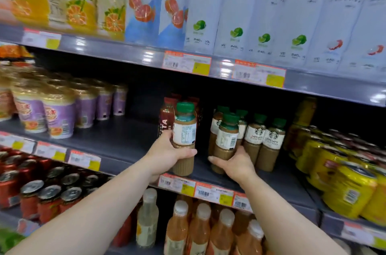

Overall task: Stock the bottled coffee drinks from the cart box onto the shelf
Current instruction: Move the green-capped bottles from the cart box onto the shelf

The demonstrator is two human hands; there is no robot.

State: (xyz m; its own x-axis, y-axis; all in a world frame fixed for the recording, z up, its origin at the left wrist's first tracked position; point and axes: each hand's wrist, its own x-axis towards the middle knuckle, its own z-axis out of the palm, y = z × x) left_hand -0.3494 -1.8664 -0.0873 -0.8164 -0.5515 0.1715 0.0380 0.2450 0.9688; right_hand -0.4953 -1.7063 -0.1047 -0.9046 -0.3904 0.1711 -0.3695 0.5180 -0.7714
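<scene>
Bottled coffee drinks: one in each hand, at front edge of middle shelf (133, 146).
Left hand (167, 155): wrapped round left bottle (184, 139), kept upright.
Right hand (235, 163): clasping right bottle (226, 141) low, beside shelved coffee row (263, 139) to extend it.
Labels: turned backward, likely needing a twist.

Shelf (129, 141) bare left (cups (58, 116) beyond)

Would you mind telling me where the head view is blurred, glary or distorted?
Head view: the top-row cartons are motion-blurred; glare streaks the upper shelf edge; wide-angle bending curves the shelves; the coffee bottles in the left hand and right hand stay fairly sharp.
</scene>
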